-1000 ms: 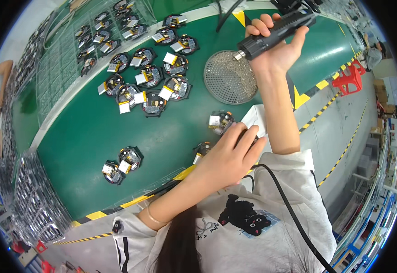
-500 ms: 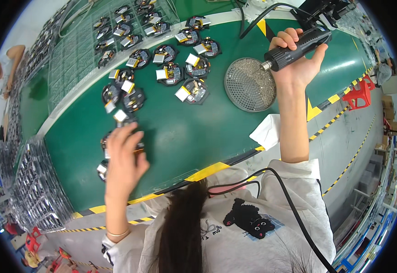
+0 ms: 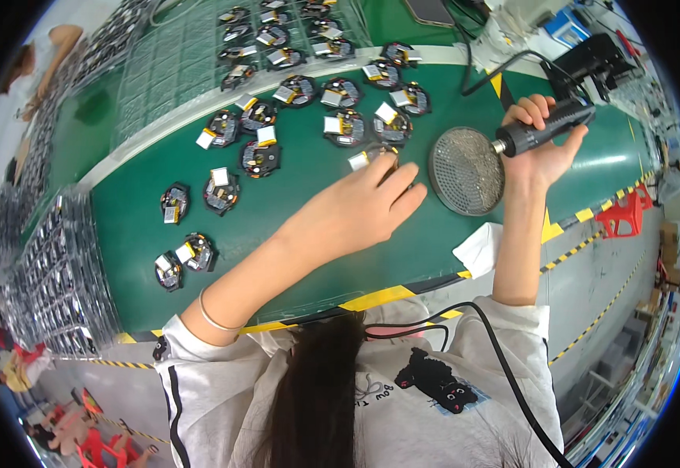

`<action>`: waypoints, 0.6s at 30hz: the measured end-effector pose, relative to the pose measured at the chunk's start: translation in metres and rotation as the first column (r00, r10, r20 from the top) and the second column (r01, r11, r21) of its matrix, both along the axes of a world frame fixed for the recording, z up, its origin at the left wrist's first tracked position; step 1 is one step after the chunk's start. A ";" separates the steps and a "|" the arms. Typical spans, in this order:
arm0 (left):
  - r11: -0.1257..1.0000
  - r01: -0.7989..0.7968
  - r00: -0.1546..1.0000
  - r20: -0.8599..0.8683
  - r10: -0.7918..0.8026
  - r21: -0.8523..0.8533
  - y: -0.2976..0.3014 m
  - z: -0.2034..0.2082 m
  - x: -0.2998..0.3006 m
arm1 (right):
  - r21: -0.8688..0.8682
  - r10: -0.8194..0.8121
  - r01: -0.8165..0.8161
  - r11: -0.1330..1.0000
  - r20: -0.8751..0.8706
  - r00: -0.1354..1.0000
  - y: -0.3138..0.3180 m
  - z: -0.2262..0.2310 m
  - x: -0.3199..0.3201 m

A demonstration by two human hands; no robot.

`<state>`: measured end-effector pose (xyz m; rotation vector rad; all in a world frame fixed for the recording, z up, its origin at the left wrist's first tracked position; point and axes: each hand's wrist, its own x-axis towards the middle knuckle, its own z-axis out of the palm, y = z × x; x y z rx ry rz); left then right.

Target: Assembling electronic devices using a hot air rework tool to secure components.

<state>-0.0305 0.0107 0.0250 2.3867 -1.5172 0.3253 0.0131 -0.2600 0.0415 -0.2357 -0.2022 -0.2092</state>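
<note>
Left hand [image 3: 367,207] moved rightward across green bench [image 3: 301,183] to a round circuit module [image 3: 365,157] left of the perforated tray [image 3: 447,170], fingers obscuring whether it is grasped; right hand [image 3: 541,152] clasps black power screwdriver [image 3: 546,131].

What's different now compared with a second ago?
The left hand moved from the front edge of the table, swung left, then came back rightward; it now reaches over a round circuit board near the perforated dish. The boards that lay left of the white sheet are gone from there. Unchanged: the right hand still holds the black power tool.
</note>
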 end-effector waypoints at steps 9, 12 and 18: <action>0.946 -0.315 0.948 0.076 0.310 0.073 0.054 0.010 -0.037 | 0.022 0.008 -0.007 1.000 -0.027 1.000 0.000 0.007 -0.006; 0.983 -0.171 0.985 0.007 0.171 0.063 0.020 0.008 -0.041 | 0.014 0.010 -0.010 1.000 -0.035 0.999 0.003 0.007 -0.005; 0.986 -0.112 0.983 -0.161 0.091 -0.126 -0.008 0.001 -0.026 | 0.026 0.010 -0.009 1.000 -0.063 0.998 0.005 0.000 -0.003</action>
